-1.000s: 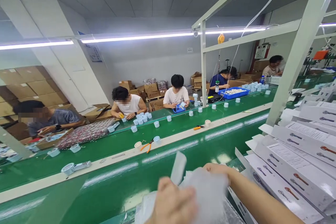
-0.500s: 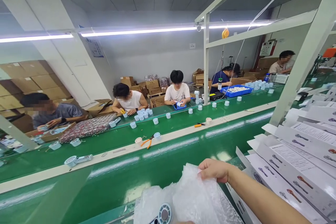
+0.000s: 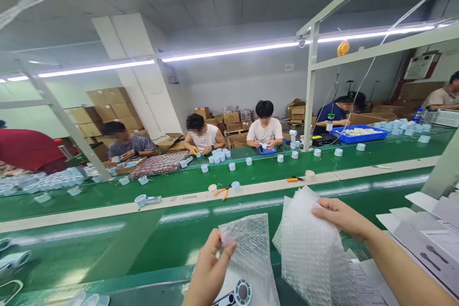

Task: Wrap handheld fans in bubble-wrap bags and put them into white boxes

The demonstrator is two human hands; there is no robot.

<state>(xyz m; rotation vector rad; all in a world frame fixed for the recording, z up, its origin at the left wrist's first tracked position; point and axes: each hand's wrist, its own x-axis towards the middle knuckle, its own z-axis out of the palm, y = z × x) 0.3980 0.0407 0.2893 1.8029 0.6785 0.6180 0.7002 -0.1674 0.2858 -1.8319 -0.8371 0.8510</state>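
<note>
In the head view we count two bubble-wrap bags held up over the near green conveyor belt (image 3: 107, 248). Our left hand (image 3: 210, 272) pinches the top left corner of the smaller bubble-wrap bag (image 3: 249, 248) between thumb and fingers, closed on it. That bag hangs with its long axis roughly upright, top edge far and lower end near, and at its bottom we see one small round device (image 3: 243, 291) with a grey centre; whether it sits fully inside the bag we cannot tell. Our right hand (image 3: 342, 217) grips the upper right edge of the larger bubble-wrap bag (image 3: 311, 248), fingers curled shut over it. This bag also runs near to far, tilted a little so its top leans left, and it hangs just right of the smaller one, the two close together near their upper corners.

On the white strip (image 3: 358, 172) between the belts lie two orange-handled pliers (image 3: 223, 191), well apart. On the far belt we count roughly ten small pale blue cups (image 3: 231, 166) scattered singly, plus clusters too small to count. One blue tray (image 3: 358, 133) stands far right. Six other people sit or stand along the far side. At the near right lie white printed boxes (image 3: 426, 244), number unclear.
</note>
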